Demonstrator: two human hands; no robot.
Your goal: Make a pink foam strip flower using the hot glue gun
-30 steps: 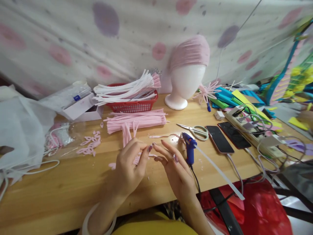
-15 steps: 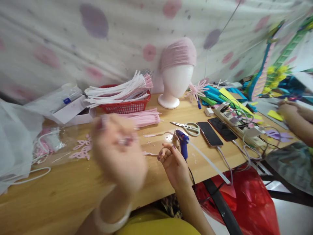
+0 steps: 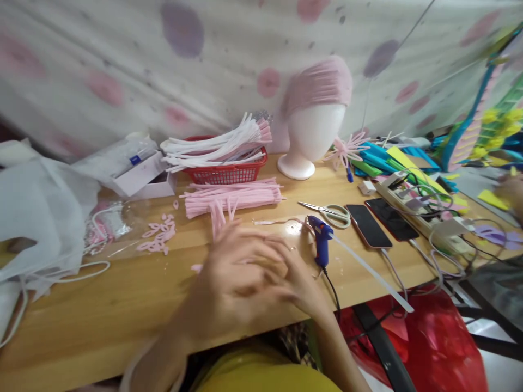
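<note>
Over a table (image 3: 102,321), left hand (image 3: 231,269) and right hand (image 3: 301,279) meet in apparent handwork, fingers curled, any grip too blurred to tell; reaching pink stems (image 3: 232,199) just beyond would need one freed.

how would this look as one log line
left hand: blurred, overlapping right hand | held items: unclear | glue gun: on table
</note>
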